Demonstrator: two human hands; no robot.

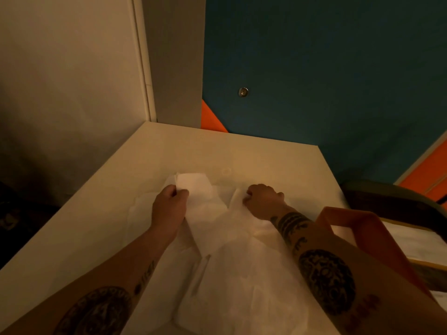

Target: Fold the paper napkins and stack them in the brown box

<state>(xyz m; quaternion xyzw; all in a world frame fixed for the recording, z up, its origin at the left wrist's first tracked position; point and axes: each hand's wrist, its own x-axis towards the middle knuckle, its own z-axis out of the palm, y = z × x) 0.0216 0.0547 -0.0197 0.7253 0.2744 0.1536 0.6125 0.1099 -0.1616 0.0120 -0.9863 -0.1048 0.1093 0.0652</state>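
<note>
White paper napkins lay all over the surface, left hand fingers pinching a lifted corner, right hand fingers curled gripping another edge, brown box just beside that arm.

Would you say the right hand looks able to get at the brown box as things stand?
Probably yes: the brown box stands open just beside the right forearm, with nothing between it and the right hand, though that hand is pinching a napkin edge.
</note>
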